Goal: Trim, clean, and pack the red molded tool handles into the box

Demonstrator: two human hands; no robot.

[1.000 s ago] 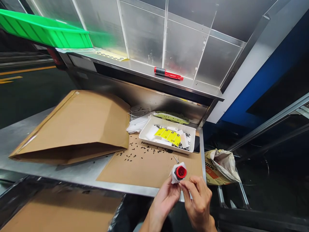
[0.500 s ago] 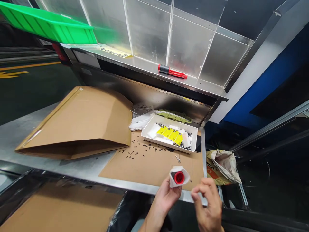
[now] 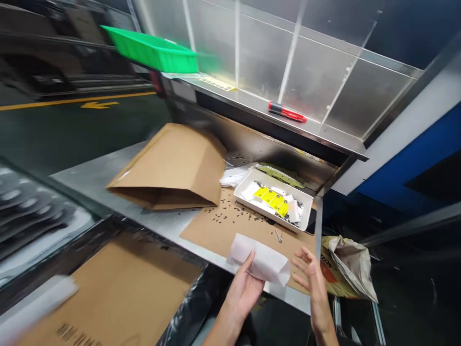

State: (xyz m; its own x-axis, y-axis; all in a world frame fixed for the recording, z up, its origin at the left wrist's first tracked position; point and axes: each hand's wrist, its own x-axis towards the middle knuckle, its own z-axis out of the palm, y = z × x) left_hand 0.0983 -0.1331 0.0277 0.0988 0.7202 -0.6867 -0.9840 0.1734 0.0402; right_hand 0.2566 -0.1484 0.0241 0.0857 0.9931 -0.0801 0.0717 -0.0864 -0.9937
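Note:
My left hand [image 3: 248, 288] is closed around a thin white wrapping sleeve [image 3: 262, 262], its thumb across the near side. The sleeve lies lengthwise over the front of the bench, and whatever is inside it is hidden. Just to its right, my right hand [image 3: 312, 278] is open with fingers spread, and I see nothing in it. Beyond the hands, a small metal piece [image 3: 278, 236] rests on the cardboard sheet [image 3: 205, 235]. A white tray [image 3: 268, 208] behind it carries yellow labels [image 3: 272, 201], white pieces and dark bits.
A brown carton [image 3: 173, 163] lies on its side on the steel bench, near scattered black bits [image 3: 230, 209]. A red marker [image 3: 287, 112] and green bin [image 3: 154, 53] are on the shelf. At lower left, a blurred white roll [image 3: 39, 305] is over a large box [image 3: 118, 288]. An open sack [image 3: 349, 269] stands right.
The sleeve has turned from end-on to sideways in my left hand, so the red round end inside no longer shows. My right hand's fingers have spread. The view has swung left.

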